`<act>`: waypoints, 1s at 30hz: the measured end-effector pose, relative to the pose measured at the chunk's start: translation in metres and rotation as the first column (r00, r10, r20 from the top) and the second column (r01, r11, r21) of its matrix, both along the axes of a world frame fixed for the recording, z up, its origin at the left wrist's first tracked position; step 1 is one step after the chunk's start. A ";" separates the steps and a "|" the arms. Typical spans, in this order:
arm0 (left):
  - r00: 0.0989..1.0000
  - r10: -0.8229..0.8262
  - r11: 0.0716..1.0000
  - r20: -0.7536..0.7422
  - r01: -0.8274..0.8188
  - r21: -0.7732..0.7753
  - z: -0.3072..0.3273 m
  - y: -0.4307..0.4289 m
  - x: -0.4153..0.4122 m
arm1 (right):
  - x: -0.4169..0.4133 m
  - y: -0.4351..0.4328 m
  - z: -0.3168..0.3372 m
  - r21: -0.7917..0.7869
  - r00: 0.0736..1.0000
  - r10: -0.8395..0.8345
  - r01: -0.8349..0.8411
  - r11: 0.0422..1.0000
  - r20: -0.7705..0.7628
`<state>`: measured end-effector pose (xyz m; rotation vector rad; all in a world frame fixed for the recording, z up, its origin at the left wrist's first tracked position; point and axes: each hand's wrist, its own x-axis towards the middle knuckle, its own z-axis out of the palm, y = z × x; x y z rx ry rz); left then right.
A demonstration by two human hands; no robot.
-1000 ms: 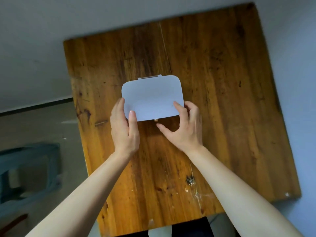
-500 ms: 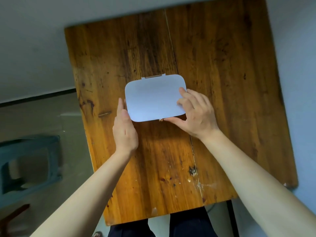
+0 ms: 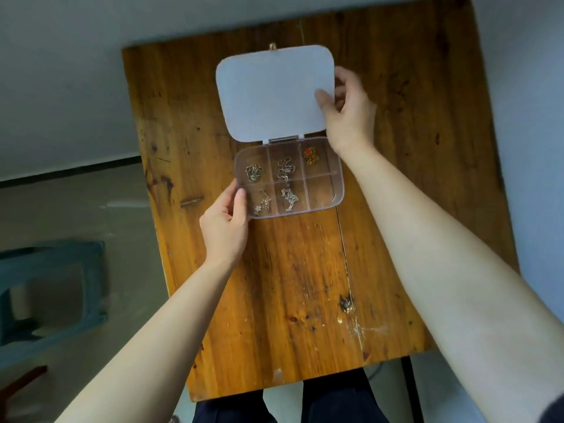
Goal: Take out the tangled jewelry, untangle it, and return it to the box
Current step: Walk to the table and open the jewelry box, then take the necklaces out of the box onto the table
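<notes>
Jewelry box (image 3: pixel 290 178) of clear plastic, flat on the wooden table (image 3: pixel 396 148), lid swung fully back. Six compartments in two rows of three. Far row, starting nearest the left fingertips: a small silvery tangle (image 3: pixel 254 173), then a longer silvery chain knot (image 3: pixel 286 169) trailing over the divider toward the near row, then a gold piece with a red-orange stone (image 3: pixel 311 155), just below the right wrist. Near row: a pale chain with small charms (image 3: pixel 263 203) right beside the left thumb, a silvery chain cluster (image 3: pixel 290 199) next along, and a last compartment (image 3: pixel 323 192) farthest from the left fingers showing only clear plastic. Opaque white lid (image 3: pixel 271 93) joined to the tray by a hinge (image 3: pixel 283 140) at the far edge. No brand, label or writing readable anywhere on box or lid.

Left hand (image 3: pixel 225 227) grasping the tray's near left corner, thumb on the rim, remaining fingers tucked under or beside the wall. Right hand (image 3: pixel 351 114) pinching the lid's right edge, thumb pressed on the white surface, other fingers curled behind the edge.
</notes>
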<state>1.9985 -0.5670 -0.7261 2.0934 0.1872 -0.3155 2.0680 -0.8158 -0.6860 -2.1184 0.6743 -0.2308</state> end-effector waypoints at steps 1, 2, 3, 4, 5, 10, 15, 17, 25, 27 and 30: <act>1.000 0.005 1.000 -0.007 -0.005 -0.002 0.000 -0.001 -0.001 | 0.002 -0.001 -0.006 0.021 0.999 -0.024 0.025 0.999 -0.042; 1.000 0.011 1.000 -0.013 -0.011 -0.002 0.000 -0.001 -0.001 | 0.003 -0.003 -0.012 0.031 0.995 -0.041 0.044 0.999 -0.087; 1.000 0.013 1.000 -0.019 -0.014 -0.002 0.000 -0.001 -0.001 | 0.002 -0.005 -0.016 0.041 0.990 -0.056 0.062 0.997 -0.127; 1.000 0.013 1.000 -0.024 -0.013 -0.005 0.001 -0.001 -0.001 | 0.001 -0.006 -0.020 0.059 0.985 -0.069 0.079 0.995 -0.161; 0.999 0.011 1.000 -0.031 -0.012 -0.012 0.001 0.000 -0.001 | -0.002 -0.006 -0.022 0.075 0.979 -0.077 0.093 0.993 -0.189; 0.996 0.007 0.999 -0.084 -0.011 -0.044 0.006 0.002 0.000 | -0.029 0.004 -0.014 -0.041 0.969 -0.110 0.104 0.994 -0.220; 0.995 0.000 1.000 -0.101 -0.003 -0.030 0.013 -0.001 0.002 | -0.075 0.036 0.007 -0.278 0.999 0.049 -0.047 0.959 0.001; 0.993 0.023 0.999 -0.118 -0.028 -0.040 0.015 -0.004 0.002 | -0.088 0.048 0.006 -0.289 0.983 0.180 -0.181 0.940 -0.030; 0.985 0.002 0.996 -0.174 -0.018 -0.091 0.022 -0.007 0.006 | -0.075 0.052 -0.004 -0.458 0.890 0.369 -0.455 0.764 -0.267; 0.981 -0.045 0.995 -0.188 0.028 -0.093 0.024 -0.002 0.011 | -0.063 0.054 -0.001 -0.464 0.862 0.392 -0.505 0.728 -0.322; 0.982 -0.140 0.988 -0.126 0.147 0.050 0.028 0.002 0.023 | -0.046 0.058 0.003 -0.404 0.798 0.375 -0.574 0.713 -0.472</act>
